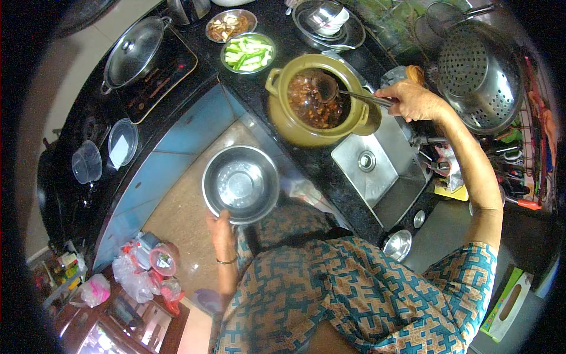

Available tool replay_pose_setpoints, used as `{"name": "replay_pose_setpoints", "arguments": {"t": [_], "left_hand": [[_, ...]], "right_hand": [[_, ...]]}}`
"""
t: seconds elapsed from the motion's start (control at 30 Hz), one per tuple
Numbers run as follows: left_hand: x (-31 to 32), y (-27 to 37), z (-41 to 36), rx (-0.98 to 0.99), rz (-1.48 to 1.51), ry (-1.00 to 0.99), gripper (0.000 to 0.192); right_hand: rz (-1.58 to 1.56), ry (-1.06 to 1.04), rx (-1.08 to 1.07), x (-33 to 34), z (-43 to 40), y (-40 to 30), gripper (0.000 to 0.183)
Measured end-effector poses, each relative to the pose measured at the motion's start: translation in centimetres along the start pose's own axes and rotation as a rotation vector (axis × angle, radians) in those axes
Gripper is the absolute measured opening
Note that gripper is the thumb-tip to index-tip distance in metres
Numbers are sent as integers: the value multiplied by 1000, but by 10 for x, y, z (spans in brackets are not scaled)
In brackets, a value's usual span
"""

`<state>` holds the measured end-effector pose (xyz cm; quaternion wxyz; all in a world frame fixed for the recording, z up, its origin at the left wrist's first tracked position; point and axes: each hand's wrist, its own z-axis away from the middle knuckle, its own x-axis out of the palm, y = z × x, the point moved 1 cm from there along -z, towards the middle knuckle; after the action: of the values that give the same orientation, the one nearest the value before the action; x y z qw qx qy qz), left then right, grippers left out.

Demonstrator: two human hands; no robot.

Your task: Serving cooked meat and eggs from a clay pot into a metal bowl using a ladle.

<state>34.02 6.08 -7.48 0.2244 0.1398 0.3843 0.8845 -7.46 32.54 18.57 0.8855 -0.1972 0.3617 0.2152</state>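
Observation:
My left hand (221, 225) grips the near rim of an empty stainless steel bowl (241, 183), held over the floor in front of the counter. My right hand (409, 101) is closed on the metal handle of a ladle (325, 87). The ladle's round head lies in the dark brown stew (305, 106) inside a large olive-green ceramic pot (283, 119) with two side handles. The pot stands on the black counter beside the sink. Just behind it are a dish of cut green vegetable pieces (248, 53) and a dish with brown and pale chopped pieces (230, 26).
A steel sink (367, 177) adjoins the pot. At left, a lidded pan (135, 53) sits on an induction cooker (166, 82), near plastic tubs (87, 162). A perforated steel pot (482, 84) stands at right. Nested bowls (329, 22) lie at the back; plastic bags (132, 274) are at lower left.

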Motion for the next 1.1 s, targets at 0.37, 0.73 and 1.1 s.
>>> {"name": "replay_pose_setpoints", "arguments": {"t": [0.37,0.73,1.1], "left_hand": [[-5,-5,2,69,72,25,41],[-3,-8,-10,45,29,-40,44],[25,31,-13,81,261,-40,31]], "right_hand": [[-529,-170,123,30,-4,40,58],[-706,-78,80,61,-3,38,58],[-596,-135,53,41,-29,33,61]]}}
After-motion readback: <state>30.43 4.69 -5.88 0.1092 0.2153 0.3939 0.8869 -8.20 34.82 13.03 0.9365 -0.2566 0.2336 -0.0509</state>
